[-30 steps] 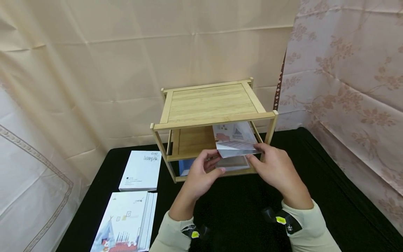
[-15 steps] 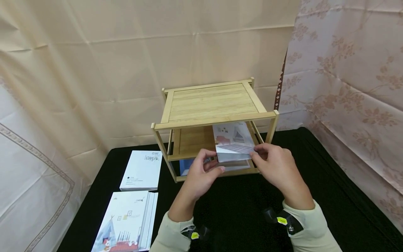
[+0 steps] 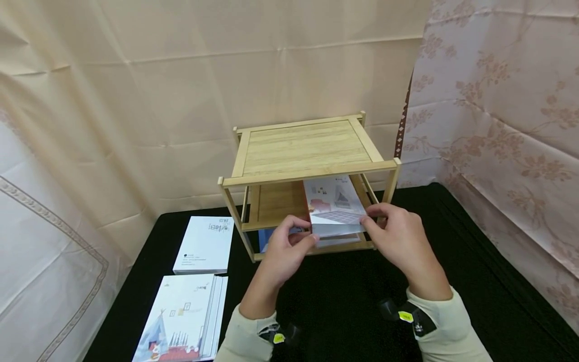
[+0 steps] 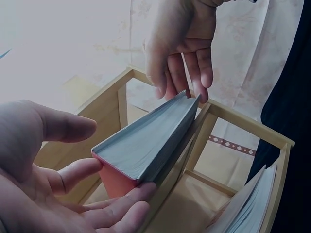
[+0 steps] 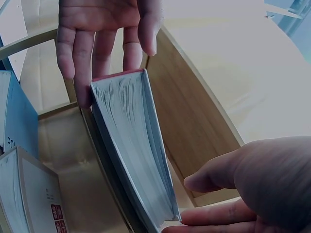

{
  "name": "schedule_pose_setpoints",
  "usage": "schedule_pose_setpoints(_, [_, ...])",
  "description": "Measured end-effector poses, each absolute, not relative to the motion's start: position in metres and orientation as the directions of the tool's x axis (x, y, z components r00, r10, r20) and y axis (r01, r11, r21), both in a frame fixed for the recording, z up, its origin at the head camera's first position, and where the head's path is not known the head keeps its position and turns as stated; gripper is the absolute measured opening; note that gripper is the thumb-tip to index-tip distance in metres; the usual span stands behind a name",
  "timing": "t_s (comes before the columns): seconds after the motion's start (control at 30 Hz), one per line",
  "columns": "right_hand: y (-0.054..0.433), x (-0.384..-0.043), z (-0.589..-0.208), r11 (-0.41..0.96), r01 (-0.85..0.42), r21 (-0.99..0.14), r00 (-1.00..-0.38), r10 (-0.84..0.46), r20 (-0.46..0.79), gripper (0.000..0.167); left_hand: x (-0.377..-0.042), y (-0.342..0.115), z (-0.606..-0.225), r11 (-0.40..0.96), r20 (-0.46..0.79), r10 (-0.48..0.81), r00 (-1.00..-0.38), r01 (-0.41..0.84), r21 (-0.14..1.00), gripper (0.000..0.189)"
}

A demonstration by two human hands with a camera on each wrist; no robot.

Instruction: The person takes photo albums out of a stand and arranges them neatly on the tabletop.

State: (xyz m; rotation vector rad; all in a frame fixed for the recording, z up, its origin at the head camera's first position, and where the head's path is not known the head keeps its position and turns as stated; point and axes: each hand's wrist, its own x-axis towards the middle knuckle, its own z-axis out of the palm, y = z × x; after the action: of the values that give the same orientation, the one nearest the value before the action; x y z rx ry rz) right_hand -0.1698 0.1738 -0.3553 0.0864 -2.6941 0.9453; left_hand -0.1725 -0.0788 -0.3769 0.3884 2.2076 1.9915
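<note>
A thick book [image 3: 334, 198] with a light illustrated cover and a red spine [image 4: 118, 179] lies on the right of the wooden rack's middle shelf [image 3: 278, 203], its front end jutting out. My left hand [image 3: 285, 256] is at the near left corner; in the left wrist view its fingertips touch the spine and its thumb stands off the cover. My right hand [image 3: 400, 246] is at the near right corner, fingers mostly straight at the book's edge, thumb apart from the cover in the right wrist view. The book's far end is hidden under the rack's top board [image 3: 303, 148].
On the rack's bottom level are a blue book [image 5: 17, 114] and a pale book [image 5: 41, 194]. To the left on the black table [image 3: 334, 306] lie a white book [image 3: 203, 246] and a stack of illustrated books [image 3: 176, 317]. Beige curtains [image 3: 181, 90] hang behind.
The book's cover lay back down flat, and the book has shifted slightly left. My right hand lowered a little with its front edge; my left hand's thumb moved nearer the book's corner.
</note>
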Motion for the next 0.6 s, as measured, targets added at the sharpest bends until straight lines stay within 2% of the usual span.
schedule_pose_setpoints(0.33, [0.1746,-0.1718,-0.3567,0.767,-0.142,-0.626,-0.956,0.059,0.289,0.028,-0.1739,-0.0798,-0.3758,0.165,0.087,0.179,-0.98,0.117,0.979,0.023])
schedule_pose_setpoints(0.43, [0.1759,-0.1726,-0.3574,0.765,-0.142,-0.628,-0.956,0.057,0.286,0.028,-0.1743,-0.0801,-0.3765,0.17,0.09,0.171,-0.981,0.119,0.978,0.024])
schedule_pose_setpoints(0.6, [0.1773,-0.1745,-0.358,0.752,-0.127,-0.646,-0.968,0.048,0.246,0.034,-0.174,-0.0794,-0.3772,0.257,0.118,0.15,-0.982,0.154,0.954,0.029])
